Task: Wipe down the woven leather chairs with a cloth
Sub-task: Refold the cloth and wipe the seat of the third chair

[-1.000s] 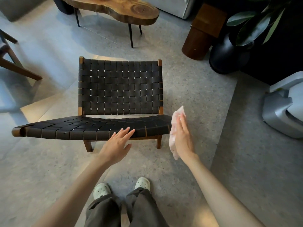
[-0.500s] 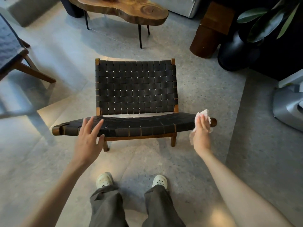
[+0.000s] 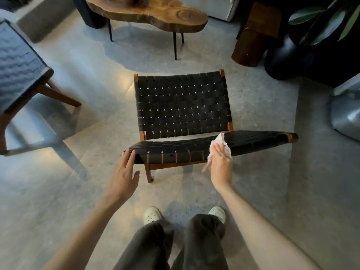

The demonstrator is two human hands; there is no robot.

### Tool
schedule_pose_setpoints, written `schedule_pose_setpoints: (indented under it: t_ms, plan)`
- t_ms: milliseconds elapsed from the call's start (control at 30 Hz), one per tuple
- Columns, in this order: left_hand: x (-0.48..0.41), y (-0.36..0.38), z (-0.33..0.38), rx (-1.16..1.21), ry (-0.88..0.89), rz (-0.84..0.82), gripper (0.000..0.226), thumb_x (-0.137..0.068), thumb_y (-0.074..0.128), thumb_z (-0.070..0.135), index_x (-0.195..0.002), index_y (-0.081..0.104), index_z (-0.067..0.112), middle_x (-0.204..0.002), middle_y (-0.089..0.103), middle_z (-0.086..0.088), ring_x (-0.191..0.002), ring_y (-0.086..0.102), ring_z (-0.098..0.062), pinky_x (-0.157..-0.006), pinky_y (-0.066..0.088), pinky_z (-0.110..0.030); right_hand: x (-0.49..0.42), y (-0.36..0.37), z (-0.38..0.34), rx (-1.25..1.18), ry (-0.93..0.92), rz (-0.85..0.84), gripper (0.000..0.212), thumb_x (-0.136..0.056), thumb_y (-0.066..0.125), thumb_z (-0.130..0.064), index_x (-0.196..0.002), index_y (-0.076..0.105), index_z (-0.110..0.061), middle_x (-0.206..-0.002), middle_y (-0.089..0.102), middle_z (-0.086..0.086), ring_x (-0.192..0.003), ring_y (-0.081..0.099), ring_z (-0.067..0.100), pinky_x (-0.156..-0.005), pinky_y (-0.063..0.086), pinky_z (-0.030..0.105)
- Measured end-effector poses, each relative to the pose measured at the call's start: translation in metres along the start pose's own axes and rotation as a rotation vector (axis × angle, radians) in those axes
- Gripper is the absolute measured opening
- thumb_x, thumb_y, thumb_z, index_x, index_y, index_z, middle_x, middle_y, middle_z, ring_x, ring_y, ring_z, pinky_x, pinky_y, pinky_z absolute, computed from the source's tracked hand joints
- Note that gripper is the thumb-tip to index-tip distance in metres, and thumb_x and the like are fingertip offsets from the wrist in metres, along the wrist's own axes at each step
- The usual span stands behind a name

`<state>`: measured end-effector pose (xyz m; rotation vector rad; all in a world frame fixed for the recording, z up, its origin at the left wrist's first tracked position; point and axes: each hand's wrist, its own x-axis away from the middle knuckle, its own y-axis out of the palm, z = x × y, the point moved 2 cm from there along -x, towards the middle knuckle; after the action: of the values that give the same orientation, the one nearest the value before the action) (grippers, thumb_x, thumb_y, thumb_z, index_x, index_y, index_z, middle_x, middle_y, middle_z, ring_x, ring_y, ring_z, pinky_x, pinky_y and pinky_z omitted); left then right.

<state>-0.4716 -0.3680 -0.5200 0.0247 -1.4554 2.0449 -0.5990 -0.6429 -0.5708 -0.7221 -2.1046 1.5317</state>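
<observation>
The cloth point(image 3: 221, 141), judged soft, light and limp, lies on the front edge of the woven chair point(image 3: 181, 106) seat, right of centre. The right hand point(image 3: 221, 160) presses it with straight fingers. The left hand point(image 3: 124, 170), fingers extended and grasping nothing, touches the seat's left front corner, probably steadying the light frame.

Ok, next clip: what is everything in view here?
woven chair: one, black on brown frame, centre
second woven chair: one, dark, left edge, blurred
cloth: one, pale, on the centre chair's seat
slab table: one, brown wood, top
wooden block: one, dark brown, top right
potted plant: one, black pot, green leaves, top right
appliance: one, grey, right edge
shoes: two, pale, bottom
left hand: one, fingers straight, touching seat's left corner
right hand: one, flat on the cloth
</observation>
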Motion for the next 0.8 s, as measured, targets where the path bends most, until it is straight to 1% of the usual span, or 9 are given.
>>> schedule_pose_setpoints:
  t_ms: [133,200,267,367,467,533,600,700,800]
  plan:
    - [0.005,-0.008,-0.018,0.108,-0.034,0.006,0.069,-0.100,0.046,0.014,-0.155,0.004,0.018,-0.163,0.000,0.001,-0.147,0.017,-0.026,-0.114,0.031,-0.038,0.022,0.011,-0.076,0.031,-0.093,0.002,0.063,-0.063,0.079,0.010,-0.122,0.063,-0.003,-0.124,0.064,0.015,-0.116,0.061,0.026,-0.088,0.054,0.034]
    - [0.006,-0.011,-0.028,0.160,-0.045,0.009,0.068,-0.100,0.046,0.011,-0.155,0.006,0.020,-0.162,0.009,0.000,-0.145,0.026,-0.026,-0.113,0.033,-0.037,0.035,0.020,-0.108,0.015,-0.132,-0.032,0.068,-0.084,0.063,0.007,-0.145,0.037,-0.008,-0.151,0.038,0.009,-0.138,0.038,0.020,-0.102,0.042,0.026]
    - [0.008,-0.015,-0.036,0.183,-0.016,0.003,0.068,-0.100,0.045,0.009,-0.155,0.009,0.023,-0.160,0.021,-0.003,-0.140,0.035,-0.027,-0.109,0.037,-0.036,0.042,0.029,-0.133,-0.054,-0.136,-0.070,0.070,-0.091,0.051,0.009,-0.150,0.021,-0.013,-0.157,0.012,0.001,-0.145,0.016,0.016,-0.107,0.034,0.022]
    - [0.009,-0.019,-0.043,0.190,-0.010,-0.030,0.068,-0.100,0.045,0.008,-0.154,0.010,0.029,-0.155,0.033,-0.005,-0.133,0.044,-0.028,-0.105,0.041,-0.034,0.048,0.039,-0.172,-0.144,-0.156,-0.079,0.076,-0.071,0.074,0.013,-0.139,0.047,-0.008,-0.146,0.042,0.006,-0.131,0.046,0.020,-0.087,0.054,0.026]
    - [0.009,-0.019,-0.048,0.210,-0.018,-0.067,0.067,-0.100,0.045,0.007,-0.154,0.012,0.031,-0.156,0.031,-0.003,-0.136,0.041,-0.027,-0.107,0.038,-0.031,0.050,0.039,-0.194,-0.227,-0.158,-0.107,0.072,-0.063,0.082,0.008,-0.129,0.057,-0.005,-0.130,0.061,0.010,-0.109,0.066,0.021,-0.074,0.058,0.025]
    - [0.007,-0.019,-0.049,0.212,-0.019,-0.074,0.066,-0.100,0.044,0.008,-0.154,0.012,0.031,-0.157,0.028,-0.002,-0.138,0.038,-0.026,-0.108,0.037,-0.032,0.048,0.039,-0.188,-0.212,-0.235,-0.113,0.076,-0.070,0.076,0.011,-0.138,0.047,-0.006,-0.143,0.049,0.007,-0.126,0.053,0.020,-0.090,0.053,0.026]
    - [0.008,-0.017,-0.048,0.216,-0.017,-0.076,0.066,-0.100,0.045,0.011,-0.154,0.011,0.029,-0.156,0.029,-0.003,-0.138,0.039,-0.026,-0.107,0.038,-0.031,0.046,0.036,-0.165,-0.174,-0.401,-0.181,0.076,-0.081,0.065,0.011,-0.145,0.035,-0.017,-0.153,0.031,0.001,-0.141,0.031,0.015,-0.110,0.037,0.035]
    - [0.008,-0.015,-0.046,0.233,-0.035,-0.064,0.068,-0.100,0.047,0.016,-0.155,0.010,0.028,-0.154,0.036,-0.004,-0.134,0.044,-0.025,-0.101,0.043,-0.031,0.032,0.016,-0.104,-0.147,-0.277,-0.114,0.055,-0.096,0.051,-0.006,-0.140,0.042,-0.038,-0.150,0.040,0.003,-0.133,0.045,0.019,-0.095,0.053,0.038]
    - [0.008,-0.012,-0.043,0.228,-0.044,-0.036,0.068,-0.099,0.048,0.018,-0.155,0.011,0.028,-0.151,0.040,-0.006,-0.127,0.050,-0.026,-0.096,0.047,-0.031,0.024,0.010,-0.071,-0.086,-0.088,-0.056,0.060,-0.091,0.050,0.011,-0.144,0.038,-0.014,-0.153,0.033,0.006,-0.141,0.029,0.017,-0.113,0.035,0.041]
